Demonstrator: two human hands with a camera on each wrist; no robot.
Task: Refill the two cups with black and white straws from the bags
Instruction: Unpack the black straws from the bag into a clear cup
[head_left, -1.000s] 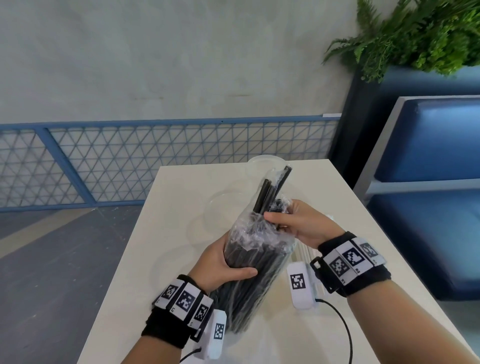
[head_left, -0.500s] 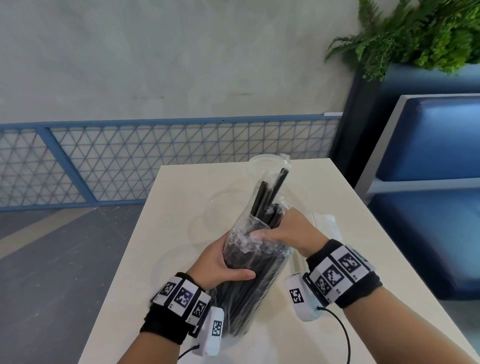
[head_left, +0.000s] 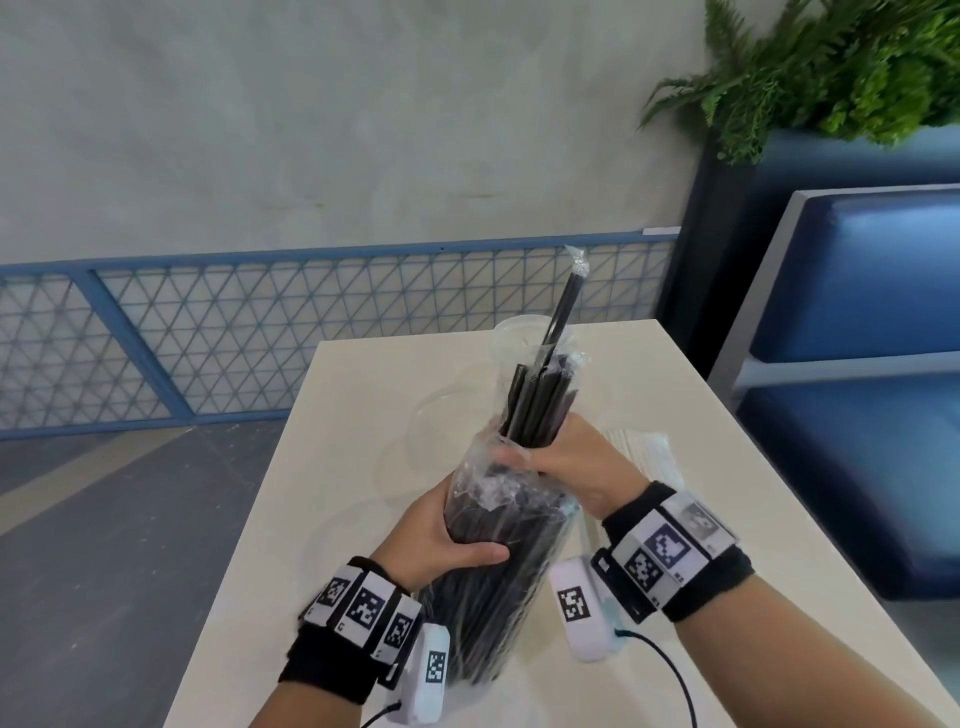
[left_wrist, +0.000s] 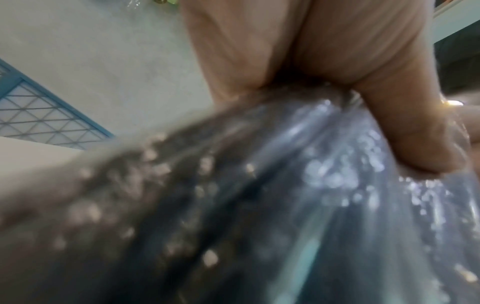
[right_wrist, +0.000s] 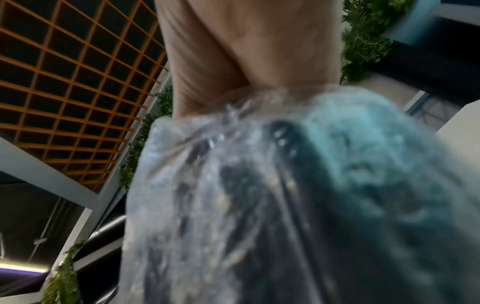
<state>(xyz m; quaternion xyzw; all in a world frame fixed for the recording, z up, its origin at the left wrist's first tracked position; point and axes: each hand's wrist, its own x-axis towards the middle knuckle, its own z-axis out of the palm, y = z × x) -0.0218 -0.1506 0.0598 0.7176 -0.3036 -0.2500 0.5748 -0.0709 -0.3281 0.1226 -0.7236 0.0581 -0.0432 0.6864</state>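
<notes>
Beside the blue railing, on the pale table (head_left: 363, 415), the left hand (head_left: 441, 535) wrapped the slippery, crinkly bag (head_left: 493, 597) mid-length; just above it the right hand (head_left: 576, 462) clutched light, stiff black straws (head_left: 540, 405) by their middles, short of the cup (head_left: 511, 332) beyond.

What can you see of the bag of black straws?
The bag of black straws is clear crinkled plastic, packed dark with straws, held tilted above the table. Its top is open; a bunch sticks out, one straw highest. The left hand grips its middle; the right hand grips the bunch at the mouth.
</notes>
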